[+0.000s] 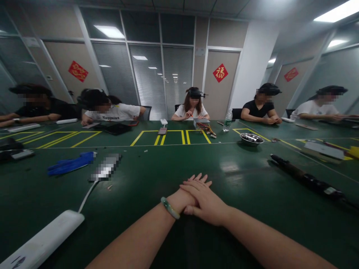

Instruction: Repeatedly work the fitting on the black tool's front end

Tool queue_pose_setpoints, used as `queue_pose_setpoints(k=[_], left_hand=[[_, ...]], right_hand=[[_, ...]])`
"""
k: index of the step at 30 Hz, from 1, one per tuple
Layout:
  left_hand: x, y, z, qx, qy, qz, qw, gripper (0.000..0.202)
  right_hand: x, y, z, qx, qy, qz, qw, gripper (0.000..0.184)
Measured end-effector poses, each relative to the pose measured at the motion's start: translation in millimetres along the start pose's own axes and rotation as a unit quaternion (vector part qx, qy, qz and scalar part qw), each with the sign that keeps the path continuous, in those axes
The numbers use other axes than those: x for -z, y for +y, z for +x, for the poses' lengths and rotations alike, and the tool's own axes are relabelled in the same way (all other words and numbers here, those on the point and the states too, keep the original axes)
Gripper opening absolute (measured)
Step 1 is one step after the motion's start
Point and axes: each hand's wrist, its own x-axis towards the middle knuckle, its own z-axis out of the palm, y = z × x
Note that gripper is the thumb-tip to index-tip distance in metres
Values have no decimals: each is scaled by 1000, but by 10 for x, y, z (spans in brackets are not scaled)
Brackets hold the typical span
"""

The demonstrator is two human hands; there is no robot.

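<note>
My two hands rest one over the other on the dark green table (pixel 157 164), near its front edge. My right hand (pixel 206 203) lies flat on top, fingers stretched toward the left. My left hand (pixel 193 183) sits underneath, with its fingertips poking out beyond, also flat. A pale green bangle (pixel 169 207) circles my left wrist. Neither hand holds anything.
A white power strip (pixel 42 241) with its cable lies at the near left, blue gloves (pixel 71 163) beyond it. A long black tool (pixel 305 178) lies at the right, a metal bowl (pixel 251 139) and water bottle (pixel 227 120) farther back. Several people sit around the table's far side.
</note>
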Motion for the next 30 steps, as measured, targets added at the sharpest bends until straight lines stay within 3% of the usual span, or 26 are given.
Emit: queue_pose_setpoints(k=[5, 10, 13, 23, 30], left_hand=[[-105, -47, -8, -31, 23, 11, 999, 94], [-133, -91, -20, -45, 11, 11, 999, 108], [-97, -79, -39, -52, 15, 13, 998, 112], [141, 17, -64, -42, -23, -15, 999, 98], [119, 19, -45, -39, -28, -12, 999, 104]], right_hand=[[124, 200, -84, 32, -28, 33, 999, 84], [108, 201, -81, 27, -20, 44, 999, 82], [104, 191, -87, 27, -18, 48, 998, 83], [101, 201, -93, 22, -20, 51, 998, 84], [109, 209, -92, 27, -21, 47, 998, 84]])
